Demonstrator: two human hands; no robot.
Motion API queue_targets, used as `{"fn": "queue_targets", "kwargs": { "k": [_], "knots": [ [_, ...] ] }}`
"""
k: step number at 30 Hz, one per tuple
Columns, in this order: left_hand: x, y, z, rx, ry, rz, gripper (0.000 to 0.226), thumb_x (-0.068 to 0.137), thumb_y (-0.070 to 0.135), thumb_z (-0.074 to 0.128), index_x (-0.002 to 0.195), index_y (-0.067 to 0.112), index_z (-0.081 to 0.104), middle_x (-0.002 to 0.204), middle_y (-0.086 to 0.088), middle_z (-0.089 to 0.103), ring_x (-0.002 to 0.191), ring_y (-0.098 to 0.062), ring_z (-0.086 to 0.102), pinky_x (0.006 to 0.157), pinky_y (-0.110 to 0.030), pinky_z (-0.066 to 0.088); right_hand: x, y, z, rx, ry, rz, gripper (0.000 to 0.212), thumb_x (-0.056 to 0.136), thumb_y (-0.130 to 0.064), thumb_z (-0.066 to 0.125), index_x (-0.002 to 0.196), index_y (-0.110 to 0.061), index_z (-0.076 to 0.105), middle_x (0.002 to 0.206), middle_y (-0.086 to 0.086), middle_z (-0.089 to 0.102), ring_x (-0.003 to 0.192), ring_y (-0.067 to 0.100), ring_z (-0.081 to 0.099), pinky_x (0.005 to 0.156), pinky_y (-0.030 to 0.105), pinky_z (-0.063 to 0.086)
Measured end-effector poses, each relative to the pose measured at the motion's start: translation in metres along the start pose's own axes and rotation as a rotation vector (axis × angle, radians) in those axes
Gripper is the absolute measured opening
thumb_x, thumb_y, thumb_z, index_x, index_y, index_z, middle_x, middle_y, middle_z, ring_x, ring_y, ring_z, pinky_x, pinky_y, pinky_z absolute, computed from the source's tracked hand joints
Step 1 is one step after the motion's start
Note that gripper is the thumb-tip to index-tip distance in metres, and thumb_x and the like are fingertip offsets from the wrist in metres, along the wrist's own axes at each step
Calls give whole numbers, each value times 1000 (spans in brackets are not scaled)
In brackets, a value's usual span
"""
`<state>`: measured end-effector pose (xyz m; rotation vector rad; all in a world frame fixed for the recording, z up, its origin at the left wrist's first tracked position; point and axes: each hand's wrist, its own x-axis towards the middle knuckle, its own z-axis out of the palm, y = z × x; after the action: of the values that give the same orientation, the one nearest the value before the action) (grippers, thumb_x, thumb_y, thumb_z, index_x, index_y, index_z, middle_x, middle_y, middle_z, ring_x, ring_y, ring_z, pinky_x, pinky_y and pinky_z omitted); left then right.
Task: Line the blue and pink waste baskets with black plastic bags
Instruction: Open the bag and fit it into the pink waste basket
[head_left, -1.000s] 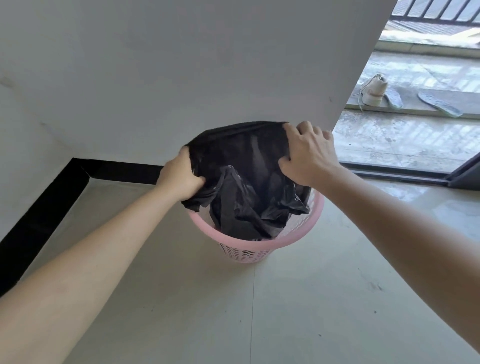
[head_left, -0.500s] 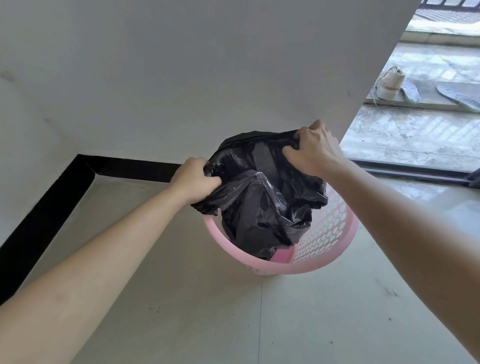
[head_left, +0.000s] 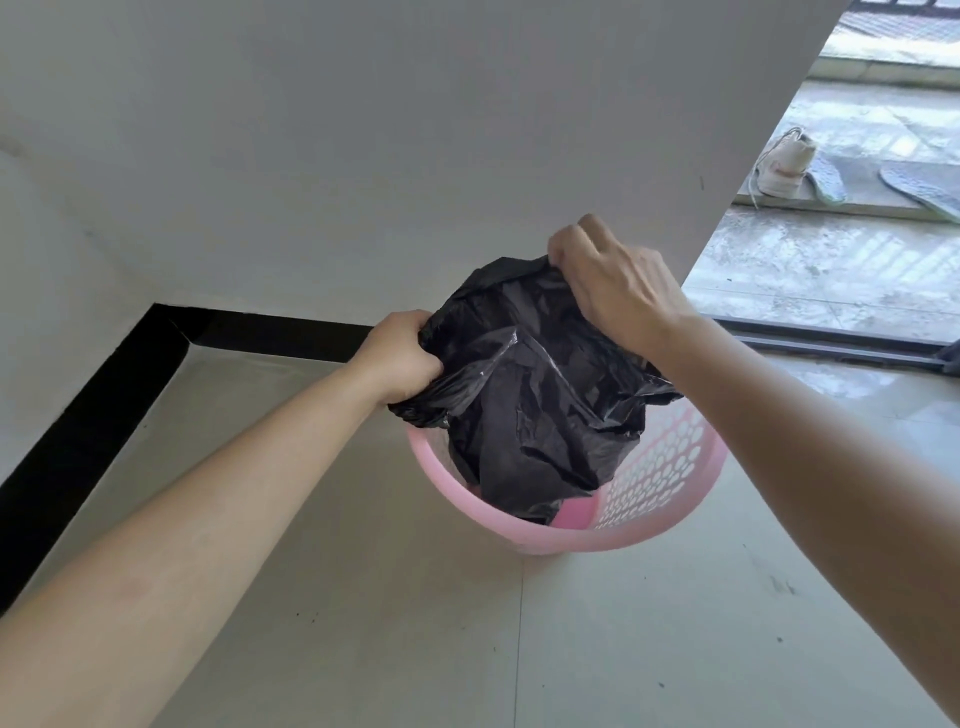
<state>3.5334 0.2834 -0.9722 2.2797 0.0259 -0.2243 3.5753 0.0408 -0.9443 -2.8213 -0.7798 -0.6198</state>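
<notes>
A pink perforated waste basket (head_left: 670, 499) stands on the tiled floor near the wall. A crumpled black plastic bag (head_left: 535, 395) hangs into it, its lower part inside the basket and its top bunched above the rim. My left hand (head_left: 400, 358) grips the bag's left edge over the basket's left rim. My right hand (head_left: 618, 280) pinches the bag's far edge, raised above the far rim. Part of the pink bottom shows beside the bag. The blue basket is not in view.
A white wall (head_left: 415, 130) with a black skirting (head_left: 93, 426) rises just behind the basket. At the right, a sliding door track (head_left: 831, 348) leads to a balcony where a shoe (head_left: 779, 166) and insoles lie. Grey floor tiles lie in front.
The view has come closer over the basket, showing more of its inside. My right hand has lifted the bag's far edge higher, and the bag hangs deeper into the basket.
</notes>
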Motion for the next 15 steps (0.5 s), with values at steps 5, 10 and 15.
{"fn": "queue_targets", "kwargs": {
  "k": [5, 10, 15],
  "knots": [
    [1, -1, -1, -1, -7, -3, 22, 78, 1, 58, 97, 7, 68, 90, -15, 70, 87, -33, 66, 69, -33, 49, 1, 2, -5, 3, -119, 9, 59, 87, 9, 46, 132, -27, 56, 120, 11, 47, 74, 39, 63, 54, 40, 50],
    [-3, 6, 5, -29, -76, 14, 13, 77, 0, 59, 87, 2, 65, 77, -15, 64, 69, -24, 58, 62, -30, 43, 5, 9, -4, -75, -281, 121, 48, 92, -1, 51, 130, -30, 63, 122, 10, 50, 72, 32, 57, 58, 34, 38],
    [1, -5, 2, -124, 0, -83, 25, 73, -7, 54, 85, 8, 71, 72, -6, 63, 65, -22, 57, 62, -30, 44, -3, 29, 0, 32, -508, 499, 30, 91, -3, 55, 111, -16, 73, 112, 15, 67, 86, 30, 61, 71, 31, 43]
  ]
}}
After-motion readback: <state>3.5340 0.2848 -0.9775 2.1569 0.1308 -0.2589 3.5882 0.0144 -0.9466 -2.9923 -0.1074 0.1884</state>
